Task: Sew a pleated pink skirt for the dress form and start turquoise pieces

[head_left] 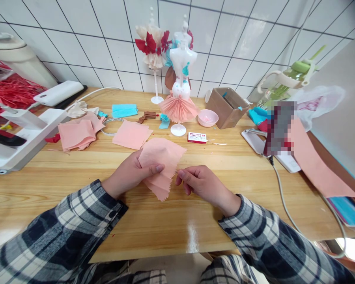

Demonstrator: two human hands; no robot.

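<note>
Paper first: a few pink sheets with zigzag-cut edges (163, 165) are in the left hand (129, 171), thumb on top and the fingers underneath, so that grip is closed on them. They're held up over the middle of the wooden table (154, 236), between its near and far edges, with one jagged side facing right.

Right hand (203, 180) sits just beside that jagged side, thumb tip against the curled index finger. Can't tell if something thin is pinched in there. The two hands are apart from each other, with the sheets' right part in between.

Beyond the left hand there's a flat stack of pink squares (131, 134), overlapping a clear ring (105, 132), and further left a messier pink pile (77, 136). A folded blue piece (124, 110) lies closer to the far edge.

Straight ahead, toward the far edge, stands a white dress form (182, 75) in a pleated pink skirt (180, 109), with a small red-and-white box (197, 137) in front of it. Right of the skirt: pink bowl (208, 121), then a brown box (221, 110). Over by the table's right edge, a long pink strip (315, 165) slants down toward the near right corner.
</note>
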